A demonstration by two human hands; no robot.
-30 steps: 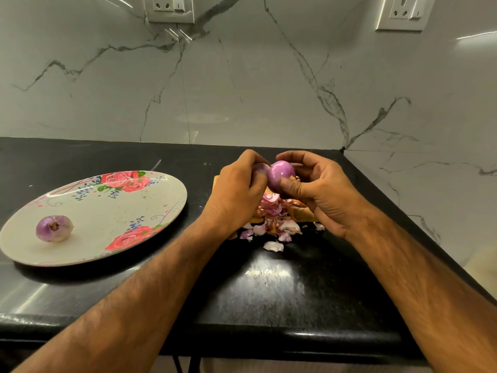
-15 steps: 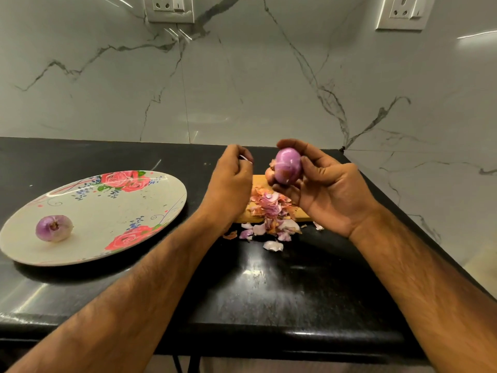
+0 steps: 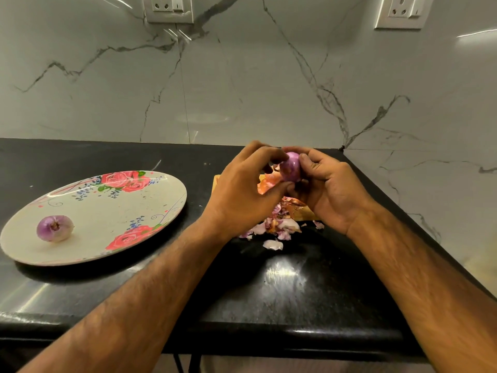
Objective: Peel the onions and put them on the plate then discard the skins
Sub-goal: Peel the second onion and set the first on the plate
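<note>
- I am watching the plate (image 3: 107, 211) holding one peeled onion (image 3: 54, 228).
- Right of the plate, the left hand (image 3: 242, 195) is closing back in while the right hand (image 3: 330, 189) is gripping the second onion (image 3: 291, 168).
- The left fingers are pinching a loose skin flap (image 3: 267, 183); I judge the peeling is nearly finishing.

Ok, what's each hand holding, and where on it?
The right hand grips the onion round its side; the left hand pinches the loose orange skin flap at its edge.
</note>
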